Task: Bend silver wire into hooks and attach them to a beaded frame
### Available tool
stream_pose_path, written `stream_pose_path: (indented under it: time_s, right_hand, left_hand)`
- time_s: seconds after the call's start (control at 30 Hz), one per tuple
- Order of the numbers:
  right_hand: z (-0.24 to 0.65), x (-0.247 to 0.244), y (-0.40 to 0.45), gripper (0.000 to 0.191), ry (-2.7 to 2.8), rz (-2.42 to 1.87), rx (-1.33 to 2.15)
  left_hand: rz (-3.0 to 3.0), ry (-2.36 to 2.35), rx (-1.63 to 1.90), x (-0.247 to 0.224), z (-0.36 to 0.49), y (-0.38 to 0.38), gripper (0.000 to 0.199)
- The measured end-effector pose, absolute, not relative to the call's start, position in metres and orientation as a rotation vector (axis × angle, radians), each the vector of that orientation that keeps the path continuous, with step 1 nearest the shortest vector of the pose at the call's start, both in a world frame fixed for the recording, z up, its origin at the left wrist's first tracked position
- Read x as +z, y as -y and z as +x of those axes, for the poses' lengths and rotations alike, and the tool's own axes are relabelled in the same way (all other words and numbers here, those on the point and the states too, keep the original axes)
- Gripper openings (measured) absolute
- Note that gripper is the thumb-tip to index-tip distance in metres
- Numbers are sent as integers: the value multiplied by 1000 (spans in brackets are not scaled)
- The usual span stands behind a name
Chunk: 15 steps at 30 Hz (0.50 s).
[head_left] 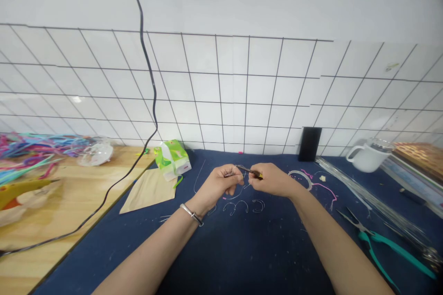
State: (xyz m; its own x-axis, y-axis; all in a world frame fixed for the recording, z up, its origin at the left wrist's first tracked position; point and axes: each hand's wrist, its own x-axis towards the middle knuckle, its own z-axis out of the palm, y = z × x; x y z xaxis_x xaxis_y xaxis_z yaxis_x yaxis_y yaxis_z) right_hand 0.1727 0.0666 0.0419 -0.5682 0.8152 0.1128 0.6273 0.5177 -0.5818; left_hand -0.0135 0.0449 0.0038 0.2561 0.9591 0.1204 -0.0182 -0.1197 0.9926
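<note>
1. Pinching a thin silver wire at the centre of my view, the left hand has thumb and fingers closed together; I see a bracelet on its wrist.
2. At three o'clock from it, just beside, I make out the right hand in a firm fist round a pair of yellow-handled pliers. Their dark tips point to nine, at the wire by the left fingertips; I cannot tell whether they bite on it.
3. At six o'clock, just below both hands, I find bent wire pieces lying on the dark blue cloth.
4. Out at three o'clock from the hands I spot a pale ring, with a pink strand running off it. Farther along lie a bundle of straight wires and, near four, teal-handled pliers, jaws apart.
5. Toward two o'clock I note a black block standing against the tiled wall; a white mug sits just short of three.
6. Between nine and ten I see a green packet, touching a beige pouch.
</note>
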Motion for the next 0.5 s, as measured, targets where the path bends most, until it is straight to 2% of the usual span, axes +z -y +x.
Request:
stream_pose_path:
  time_s: [0.2,0.5]
  right_hand:
    - [168,40,-65,13,2413,-1180,608]
    - [170,37,-70,13,2239,-1150,921]
  left_hand:
    - [1191,-858,1147,-4,-7,-49,16]
    - [1321,-957,1122,-1,-12,-48,21]
